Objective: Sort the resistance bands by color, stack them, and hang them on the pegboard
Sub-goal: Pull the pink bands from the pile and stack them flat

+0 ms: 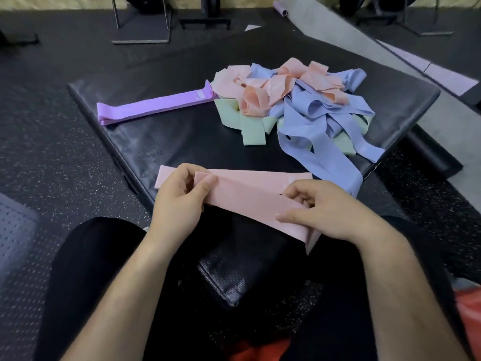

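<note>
A flat pink resistance band stretches between both hands above the near edge of the black mat. My left hand pinches its left end and my right hand grips its right end. Under it lies another pink band, flat on the mat. A tangled pile sits further back: pink bands on top, blue bands to the right, and pale green bands underneath. A stack of purple bands lies flat at the mat's left. No pegboard is in view.
The mat rests on a speckled dark gym floor. Metal stand bases rise at the back left. A grey ramp and pale purple sheets lie at the back right. My dark-clothed knees fill the bottom.
</note>
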Demonstrator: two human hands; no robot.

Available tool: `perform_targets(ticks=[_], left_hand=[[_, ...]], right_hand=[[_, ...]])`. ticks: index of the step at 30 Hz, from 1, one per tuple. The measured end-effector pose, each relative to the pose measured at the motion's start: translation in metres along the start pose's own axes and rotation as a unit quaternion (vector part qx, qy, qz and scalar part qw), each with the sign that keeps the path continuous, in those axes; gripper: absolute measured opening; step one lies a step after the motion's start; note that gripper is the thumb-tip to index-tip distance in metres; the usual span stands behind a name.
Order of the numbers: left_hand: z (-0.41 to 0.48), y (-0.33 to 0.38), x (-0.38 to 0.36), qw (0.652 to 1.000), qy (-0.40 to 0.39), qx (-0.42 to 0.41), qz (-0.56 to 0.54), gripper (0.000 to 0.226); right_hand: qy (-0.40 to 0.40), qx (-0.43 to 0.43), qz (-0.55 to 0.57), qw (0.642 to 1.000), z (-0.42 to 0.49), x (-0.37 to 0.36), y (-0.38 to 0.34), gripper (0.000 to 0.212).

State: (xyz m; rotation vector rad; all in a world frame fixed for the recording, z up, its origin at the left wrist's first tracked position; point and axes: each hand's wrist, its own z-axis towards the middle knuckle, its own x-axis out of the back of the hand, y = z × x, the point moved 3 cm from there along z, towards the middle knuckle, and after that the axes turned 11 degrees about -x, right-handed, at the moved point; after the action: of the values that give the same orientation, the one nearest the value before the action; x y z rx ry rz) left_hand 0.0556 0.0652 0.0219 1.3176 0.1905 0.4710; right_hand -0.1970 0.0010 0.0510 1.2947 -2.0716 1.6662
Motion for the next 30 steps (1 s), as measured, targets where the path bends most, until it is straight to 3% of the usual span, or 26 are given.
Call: perform_targets(ticks=[9,17,24,27,30], left_hand=[[0.019,-0.005,0.033,0.996,0.092,0.000,-0.008,0.014],[0.025,0.001,0.056,0.996,0.088,-0.017,-0.002,0.012],[0.032,0.004,0.066,0.992,0.102,-0.044,-0.059,0.003],[0.031,0.005,0.069,0.989,0.098,-0.049,-0.096,0.020],[0.033,0.002,0.070,0.992,0.109,-0.036,-0.046,0.002]], right_hand=[[0.041,-0.002,0.092,0.995,-0.012,0.048,0.028,0.026],[0.156,0.039,0.165,0.973,0.003,0.057,0.028,0.013],[0.186,0.075,0.236,0.951,0.004,0.050,0.012,0.006],[0.236,0.086,0.224,0.942,0.004,0.046,0.014,0.022],[0.240,0.084,0.208,0.944,0.009,0.040,0.016,0.014]])
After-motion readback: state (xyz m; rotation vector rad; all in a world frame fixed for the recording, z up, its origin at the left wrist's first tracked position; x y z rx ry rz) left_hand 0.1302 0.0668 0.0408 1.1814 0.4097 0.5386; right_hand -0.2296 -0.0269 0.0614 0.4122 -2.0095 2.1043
